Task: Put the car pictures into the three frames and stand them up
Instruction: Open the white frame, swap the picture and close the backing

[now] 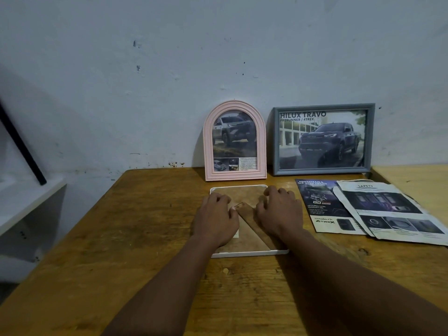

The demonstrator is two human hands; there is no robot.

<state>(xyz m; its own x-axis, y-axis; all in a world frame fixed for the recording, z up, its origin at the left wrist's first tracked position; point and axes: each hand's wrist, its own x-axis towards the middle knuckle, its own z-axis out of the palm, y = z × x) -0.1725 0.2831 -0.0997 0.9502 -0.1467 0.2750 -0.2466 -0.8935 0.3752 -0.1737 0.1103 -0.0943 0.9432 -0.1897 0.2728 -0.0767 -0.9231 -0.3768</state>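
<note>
Wooden brown desk (145, 238) against a pale wall (169, 57). White rectangular frame (242, 253) lies face down mid-desk, brown backing board up, its fold-out stand a brown wedge between the hands. Left hand (217, 218) and right hand (278, 210) both press flat on the backing, fingers curled near the top edge. At the desk's far edge stand a pink arched frame (234, 141) with a truck picture and, right of it, a grey rectangular frame (323, 139) with a dark pickup picture, both leaning on the wall. Two loose car brochure pages (378, 209) lie overlapping near the right edge.
</note>
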